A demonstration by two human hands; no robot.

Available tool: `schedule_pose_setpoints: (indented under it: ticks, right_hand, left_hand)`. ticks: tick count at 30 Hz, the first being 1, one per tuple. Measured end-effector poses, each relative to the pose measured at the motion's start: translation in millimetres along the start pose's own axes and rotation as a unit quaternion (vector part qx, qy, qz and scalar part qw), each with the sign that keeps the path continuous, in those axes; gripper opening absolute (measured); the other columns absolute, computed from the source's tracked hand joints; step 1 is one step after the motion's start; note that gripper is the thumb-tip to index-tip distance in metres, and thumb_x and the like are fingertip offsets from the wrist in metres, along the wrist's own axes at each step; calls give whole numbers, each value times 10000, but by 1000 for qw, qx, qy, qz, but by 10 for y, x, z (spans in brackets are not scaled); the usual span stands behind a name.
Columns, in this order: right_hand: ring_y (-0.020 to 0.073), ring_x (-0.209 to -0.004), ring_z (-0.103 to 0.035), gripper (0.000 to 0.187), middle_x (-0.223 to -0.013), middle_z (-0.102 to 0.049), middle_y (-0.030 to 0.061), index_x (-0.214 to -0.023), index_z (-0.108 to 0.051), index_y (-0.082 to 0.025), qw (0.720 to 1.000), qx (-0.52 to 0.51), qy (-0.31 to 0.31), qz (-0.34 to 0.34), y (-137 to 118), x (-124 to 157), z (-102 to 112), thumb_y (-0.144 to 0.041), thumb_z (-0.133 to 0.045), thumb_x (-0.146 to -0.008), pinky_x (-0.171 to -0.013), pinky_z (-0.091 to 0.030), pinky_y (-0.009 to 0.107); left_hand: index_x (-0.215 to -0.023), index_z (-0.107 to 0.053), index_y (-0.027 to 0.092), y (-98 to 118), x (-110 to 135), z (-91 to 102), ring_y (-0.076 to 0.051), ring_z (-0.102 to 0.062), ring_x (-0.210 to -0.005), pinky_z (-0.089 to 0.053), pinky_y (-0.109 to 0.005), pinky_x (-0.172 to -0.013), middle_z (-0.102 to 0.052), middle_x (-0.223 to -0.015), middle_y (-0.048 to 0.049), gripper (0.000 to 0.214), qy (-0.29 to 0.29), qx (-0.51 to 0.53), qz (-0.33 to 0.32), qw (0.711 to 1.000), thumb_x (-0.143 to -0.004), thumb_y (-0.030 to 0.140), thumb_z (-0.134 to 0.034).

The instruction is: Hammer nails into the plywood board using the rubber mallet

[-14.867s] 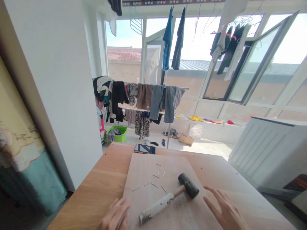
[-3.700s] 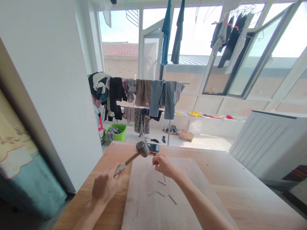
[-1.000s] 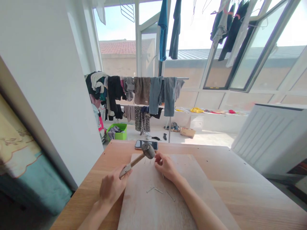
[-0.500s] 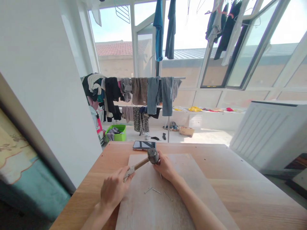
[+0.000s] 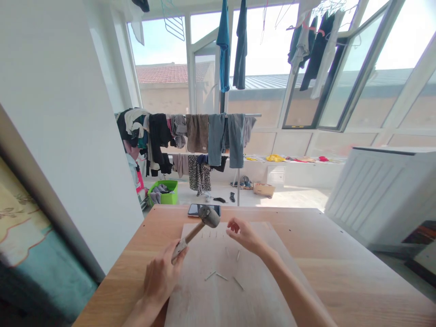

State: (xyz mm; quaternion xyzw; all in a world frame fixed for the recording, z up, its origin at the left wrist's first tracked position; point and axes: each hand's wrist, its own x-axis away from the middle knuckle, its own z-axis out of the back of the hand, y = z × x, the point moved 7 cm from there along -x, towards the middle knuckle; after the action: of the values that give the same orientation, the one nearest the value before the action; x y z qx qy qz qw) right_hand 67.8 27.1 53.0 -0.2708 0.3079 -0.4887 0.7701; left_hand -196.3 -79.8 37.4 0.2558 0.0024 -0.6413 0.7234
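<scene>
**Two hands over a board, hammer up in the left one**

Two hands are working over a pale wooden board (image 5: 231, 290) that lies flat on the desk (image 5: 340, 268). Nearest the camera, the left hand (image 5: 160, 278) is curled tight around the light handle of a hammer (image 5: 197, 229), gripping low on the handle. The hammer angles up and away, with its dark head raised off the board, over the far left corner.

A few loose nails (image 5: 221, 275) lie flat on the middle of the board, between the two forearms. A bit further out, the right hand (image 5: 245, 235) hovers just above the board with fingers loosely bent and partly open. I can't tell if it's pinching anything. Just left of it, a short row of nails (image 5: 209, 235) stands upright in the board, right under the hammer head.

Past the board's far edge a phone (image 5: 195, 210) lies on the desk, partly hidden by the hammer head. Beyond the desk there's a drying rack (image 5: 204, 136) full of clothes and a green basket (image 5: 165, 193) on the floor.
</scene>
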Motion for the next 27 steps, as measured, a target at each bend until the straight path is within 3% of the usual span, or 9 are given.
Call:
schedule_pose_setpoints:
  ticks: [3,6,8,10,13,16,19,24,27]
  right_hand:
    - [179,-713,-607,106,-758,-682,39,-816,-634,-185,993,105,-59,-14,-167,132,3,-267,-611,-752,-620,-408,271]
    - [221,-710,-633,139,-772,-699,96,-738,-654,-172,967,230,-104,-37,-315,202,-186,-118,-648,-610,-577,-366,278]
    - [237,-676,-642,210,-748,-697,115,-680,-656,-167,956,259,-129,-43,-376,183,-324,-33,-635,-520,-561,-355,282]
    - [232,-654,-640,266,-724,-694,96,-697,-665,-174,959,247,-132,-39,-397,123,-378,-18,-639,-484,-556,-361,276]
    - [187,-674,-631,268,-730,-689,35,-836,-663,-202,975,195,-106,-17,-324,24,-313,-98,-617,-593,-577,-397,250]
    - [144,-677,-613,205,-733,-671,6,-866,-628,-196,999,40,23,-7,-127,-29,-118,-153,-526,-694,-632,-438,235]
    - [136,-620,-579,151,-703,-645,0,-808,-619,-190,991,-64,114,-15,123,-5,-67,-206,-521,-694,-624,-443,247]
    - [138,-625,-574,150,-685,-641,-4,-777,-645,-195,994,-69,89,17,192,1,-238,-211,-515,-704,-615,-438,242]
    - [143,-656,-588,156,-701,-649,-4,-782,-654,-200,997,-40,65,27,157,-7,-283,-190,-517,-708,-643,-447,243]
  left_hand:
    - [-1206,-653,303,-9,-11,6,-244,-727,-964,-484,-266,-708,-751,-1143,-30,355,-10,7,18,1000,-966,488,-468]
    - [-1203,-656,313,-10,-15,22,-246,-724,-963,-474,-259,-705,-761,-1113,-30,358,-17,16,29,999,-954,501,-482]
    - [-1194,-656,312,-12,-15,45,-248,-726,-946,-467,-258,-699,-771,-1074,-30,358,-19,19,37,999,-952,508,-478]
    - [-1183,-652,313,-16,-21,71,-256,-727,-941,-460,-265,-691,-774,-1052,-27,361,-21,20,42,999,-958,518,-457]
    - [-1168,-645,306,-38,-49,81,-271,-725,-938,-451,-277,-681,-776,-1011,-31,389,-31,26,49,998,-968,541,-406]
    - [-1167,-623,285,-85,-88,59,-273,-727,-914,-446,-283,-677,-777,-960,-42,411,-46,45,58,996,-979,539,-360]
    - [-1148,-581,271,-110,-120,52,-264,-721,-910,-447,-286,-681,-767,-977,-43,401,-49,83,50,994,-992,517,-305]
    - [-1058,-528,252,-91,-109,79,-264,-707,-814,-428,-294,-644,-735,-885,-54,371,-56,127,20,990,-985,520,-282]
    - [-972,-500,246,-24,-55,32,-214,-662,-676,-429,-272,-614,-669,-744,-14,391,-111,223,8,968,-978,568,-278]
